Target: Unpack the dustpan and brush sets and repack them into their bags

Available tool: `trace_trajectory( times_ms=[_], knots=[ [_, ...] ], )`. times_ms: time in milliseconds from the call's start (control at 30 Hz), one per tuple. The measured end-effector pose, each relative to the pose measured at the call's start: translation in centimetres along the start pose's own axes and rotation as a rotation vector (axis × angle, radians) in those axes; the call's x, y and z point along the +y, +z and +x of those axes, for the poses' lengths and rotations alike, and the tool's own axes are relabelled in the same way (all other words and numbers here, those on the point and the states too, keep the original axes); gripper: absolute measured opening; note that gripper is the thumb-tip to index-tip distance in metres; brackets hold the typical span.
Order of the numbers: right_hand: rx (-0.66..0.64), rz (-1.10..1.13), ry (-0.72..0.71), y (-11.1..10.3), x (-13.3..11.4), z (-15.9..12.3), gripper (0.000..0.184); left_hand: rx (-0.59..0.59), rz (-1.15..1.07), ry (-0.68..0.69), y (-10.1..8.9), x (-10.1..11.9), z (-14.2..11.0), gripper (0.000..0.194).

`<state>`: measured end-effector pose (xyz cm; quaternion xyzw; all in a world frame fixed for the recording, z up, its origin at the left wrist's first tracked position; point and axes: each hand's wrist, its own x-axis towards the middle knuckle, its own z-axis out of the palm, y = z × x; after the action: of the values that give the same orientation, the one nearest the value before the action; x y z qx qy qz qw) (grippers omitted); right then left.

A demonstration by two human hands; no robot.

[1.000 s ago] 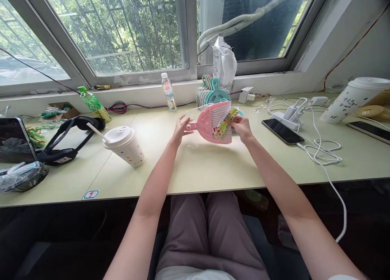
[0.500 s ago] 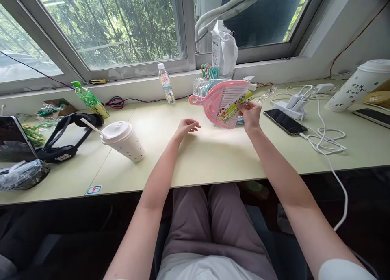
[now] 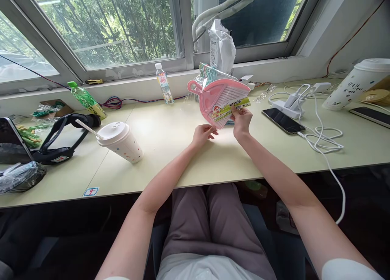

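Your right hand (image 3: pixel 243 120) clamped on pink dustpan (image 3: pixel 208 102) at yellow label (image 3: pixel 226 109); your left hand (image 3: pixel 204 135) by its lower edge, fingers curled, grip unclear.

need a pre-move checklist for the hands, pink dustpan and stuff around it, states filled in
1. Right hand gripping the pink dustpan: ok, fingers closed over its yellow label.
2. Left hand gripping: cannot tell; it is at the dustpan's lower edge, contact unclear.
3. Teal stack in full view: not ok, mostly hidden behind the dustpan.
4. Lid on drink cup: ok.
5. Phone apart from right hand: ok.
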<state>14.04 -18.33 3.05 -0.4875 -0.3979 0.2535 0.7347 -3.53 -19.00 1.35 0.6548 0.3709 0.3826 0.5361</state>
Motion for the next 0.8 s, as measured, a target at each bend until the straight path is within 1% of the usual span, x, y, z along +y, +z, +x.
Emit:
trace_trajectory(
  times_ms=[67, 133, 200, 333, 400, 467, 500, 533, 600, 667, 733, 800],
  knots=[
    [0.012, -0.014, -0.005, -0.1, 0.3, 0.1, 0.043, -0.048, -0.01, 0.021, 0.0, 0.0, -0.1, 0.041],
    [0.025, -0.013, 0.0, -0.3, 0.7, 0.4, 0.045, -0.133, -0.009, 0.041, -0.2, -0.1, -0.1, 0.042],
    [0.036, 0.013, 0.021, -0.6, 0.9, 0.9, 0.047, -0.179, 0.029, 0.075, -0.4, -0.2, -0.1, 0.044],
    [0.09, 0.104, 0.093, -1.3, 0.5, 1.8, 0.049, -0.126, 0.08, 0.142, -0.7, 0.2, -0.3, 0.046],
    [0.13, 0.138, 0.116, -1.4, 0.0, 1.9, 0.049, -0.149, 0.069, 0.133, -0.3, 0.6, -0.6, 0.048],
    [0.15, 0.156, 0.12, -1.3, -0.4, 1.7, 0.048, -0.198, 0.095, 0.114, 0.3, 0.8, -0.9, 0.051],
    [0.152, 0.159, 0.118, -1.2, -0.6, 1.5, 0.048, -0.201, 0.119, 0.108, 0.7, 0.9, -1.1, 0.052],
    [0.15, 0.158, 0.116, -1.0, -0.6, 1.2, 0.048, -0.172, 0.143, 0.107, 1.1, 0.8, -1.2, 0.052],
    [0.14, 0.145, 0.112, -0.6, -0.5, 0.6, 0.046, -0.054, 0.175, 0.122, 1.7, 0.5, -1.3, 0.052],
    [0.122, 0.128, 0.114, -0.2, -0.3, 0.1, 0.044, 0.052, 0.195, 0.133, 1.8, 0.2, -1.1, 0.051],
    [0.108, 0.119, 0.12, 0.1, 0.0, -0.2, 0.042, 0.086, 0.202, 0.137, 1.5, -0.1, -0.9, 0.047],
    [0.118, 0.118, 0.119, 0.2, 0.3, -0.2, 0.041, 0.063, 0.198, 0.148, 1.0, 0.0, -0.8, 0.044]
  ],
)
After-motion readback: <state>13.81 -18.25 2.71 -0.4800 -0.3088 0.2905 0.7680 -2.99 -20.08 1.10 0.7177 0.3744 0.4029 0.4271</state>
